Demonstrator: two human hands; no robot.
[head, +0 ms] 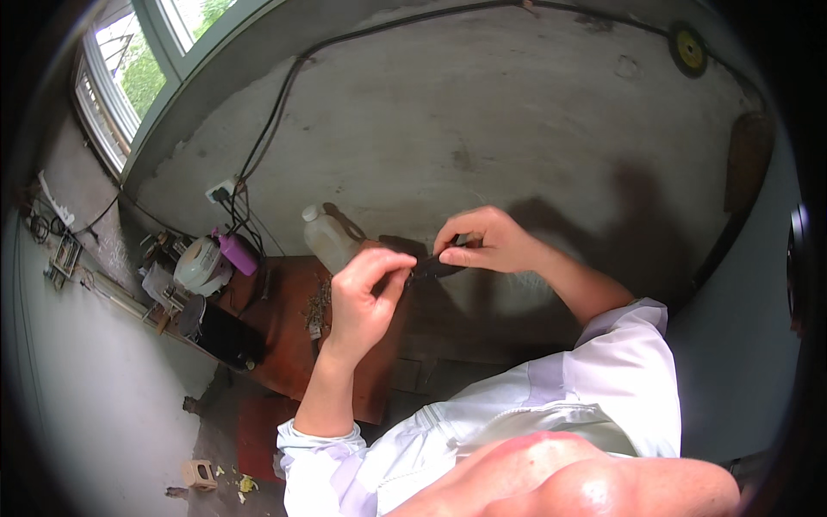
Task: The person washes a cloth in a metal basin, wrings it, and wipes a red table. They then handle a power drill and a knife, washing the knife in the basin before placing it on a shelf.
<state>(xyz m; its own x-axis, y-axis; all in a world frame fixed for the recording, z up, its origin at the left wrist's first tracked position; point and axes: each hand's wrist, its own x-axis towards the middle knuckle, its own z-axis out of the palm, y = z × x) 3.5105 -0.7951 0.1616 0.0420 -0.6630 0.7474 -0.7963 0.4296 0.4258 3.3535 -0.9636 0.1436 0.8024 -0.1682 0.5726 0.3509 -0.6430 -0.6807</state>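
Observation:
A small dark object (429, 267), too dim to identify, is held up between my two hands in front of my chest. My left hand (370, 291) pinches its left end between thumb and fingertips. The fingers of my right hand (490, 242) are curled at its other end, with the thumb along its near side. Beneath my left forearm lies a reddish-brown tabletop (291, 368). A heap of small metal-looking pieces (316, 307) rests there, partly hidden by my left hand. Just behind that hand stands a translucent plastic jug (326, 236) with a white cap.
To the left are a black cylindrical container (223, 333), a purple bottle (238, 252) and a pale rounded appliance (201, 266). Cables run from a wall socket (221, 191) up the grey wall. A yellow-centred disc (689, 50) hangs upper right. A beige block (198, 475) lies on the floor.

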